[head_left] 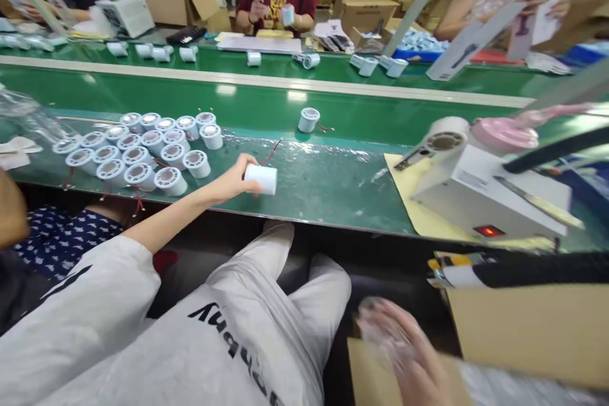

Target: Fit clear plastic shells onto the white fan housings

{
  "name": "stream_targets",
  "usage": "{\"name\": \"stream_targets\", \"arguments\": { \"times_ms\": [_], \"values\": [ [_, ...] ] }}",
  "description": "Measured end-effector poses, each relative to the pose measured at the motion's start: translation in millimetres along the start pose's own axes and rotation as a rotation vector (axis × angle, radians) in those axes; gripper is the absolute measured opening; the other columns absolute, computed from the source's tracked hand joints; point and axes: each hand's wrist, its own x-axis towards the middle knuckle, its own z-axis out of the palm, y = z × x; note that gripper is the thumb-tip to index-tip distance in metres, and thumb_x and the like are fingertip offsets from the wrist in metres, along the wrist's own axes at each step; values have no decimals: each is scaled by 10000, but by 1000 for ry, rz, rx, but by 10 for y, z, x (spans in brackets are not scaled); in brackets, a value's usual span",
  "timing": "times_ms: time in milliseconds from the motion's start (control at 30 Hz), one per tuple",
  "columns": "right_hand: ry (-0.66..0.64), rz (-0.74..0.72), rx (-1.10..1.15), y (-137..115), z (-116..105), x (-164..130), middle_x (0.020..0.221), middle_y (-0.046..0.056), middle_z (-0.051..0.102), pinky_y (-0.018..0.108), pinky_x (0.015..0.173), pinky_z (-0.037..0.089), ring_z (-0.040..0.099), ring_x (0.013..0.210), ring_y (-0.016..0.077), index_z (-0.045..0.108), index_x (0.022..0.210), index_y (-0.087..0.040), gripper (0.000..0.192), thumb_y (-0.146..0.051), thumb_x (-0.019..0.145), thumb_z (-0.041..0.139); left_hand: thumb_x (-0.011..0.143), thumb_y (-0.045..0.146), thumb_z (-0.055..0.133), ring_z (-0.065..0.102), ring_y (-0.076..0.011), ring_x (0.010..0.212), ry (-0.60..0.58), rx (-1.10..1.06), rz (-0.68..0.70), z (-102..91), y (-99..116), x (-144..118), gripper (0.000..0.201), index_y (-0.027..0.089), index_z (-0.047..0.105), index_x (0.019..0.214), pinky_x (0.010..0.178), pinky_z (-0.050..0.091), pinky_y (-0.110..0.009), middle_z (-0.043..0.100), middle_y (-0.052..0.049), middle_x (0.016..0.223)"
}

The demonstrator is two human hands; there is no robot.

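The left hand had its fingers clamped on a white cylinder above the green worktop. The right hand was motion-blurred near a cardboard box, so whether its fingers were apart or together could not be told.

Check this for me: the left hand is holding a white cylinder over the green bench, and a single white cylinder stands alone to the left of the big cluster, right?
Not quite. The head view shows the lone cylinder standing to the right of the cluster, not left. The left hand does hold a white cylinder over the green bench.
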Motion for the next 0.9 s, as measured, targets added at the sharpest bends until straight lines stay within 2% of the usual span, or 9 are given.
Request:
{"name": "stream_targets", "arguments": {
  "times_ms": [67,133,200,267,467,600,733,833,900],
  "values": [
    [-23,-162,-56,-197,236,122,1268,143,654,456,823,668,742,1062,321,616,1402,-332,419,-455,1018,499,660,447,663,640,-206,801,-351,-494,-164,424,-5,-35,507,205,548,1091,639,533,-306,664,-67,976],
    [52,-275,-291,-351,447,308,1257,137,627,456,889,648,689,1135,320,617,1424,-333,430,-407,1003,572,663,509,640,590,-175,652,-639,-679,-338,834,-9,-64,441,186,579,956,517,458,-263,643,-55,803],
    [145,-327,-519,-426,561,465,1293,138,603,463,929,624,647,1147,319,645,1395,-349,410,-355,985,622,691,531,639,510,-140,539,-808,-607,-402,1155,2,-102,417,181,596,913,450,386,-241,594,-21,707],
    [201,-301,-675,-435,572,530,1347,137,587,471,926,609,616,1133,322,679,1344,-355,380,-286,972,637,730,487,655,504,-133,546,-900,-402,-291,1346,35,-145,361,185,632,925,474,402,-247,587,-3,723],
    [22,-119,-379,-385,403,359,1290,130,608,441,851,620,633,1129,319,740,943,-242,59,-265,889,734,835,370,722,598,-203,962,-585,34,406,1426,100,-222,274,208,740,1056,865,496,-328,633,-62,1050],
    [44,21,-25,-447,408,316,1195,114,662,434,913,599,694,1054,271,714,825,-223,179,-334,955,659,720,547,868,601,-224,980,-543,13,477,1480,-52,-199,589,252,740,1213,851,526,-352,621,-74,1086],
    [177,144,133,-483,445,341,1038,83,728,356,772,604,716,915,230,719,717,-226,225,-291,925,662,695,544,891,595,-306,1230,-595,-35,576,1534,-188,-145,592,267,770,1203,1090,481,-476,583,-135,1367],
    [214,252,318,-447,428,355,994,74,761,316,654,601,734,919,242,722,646,-230,269,-335,892,713,722,458,891,585,-326,1322,-714,-90,536,1531,-179,-147,620,280,726,1293,1139,461,-481,598,-133,1452],
    [205,268,437,-414,400,355,1048,79,781,369,745,641,749,992,269,743,666,-233,278,-391,893,730,734,390,886,613,-310,1299,-761,-158,453,1523,-148,-178,643,281,691,1337,1082,510,-440,656,-119,1399]
  ]
}}
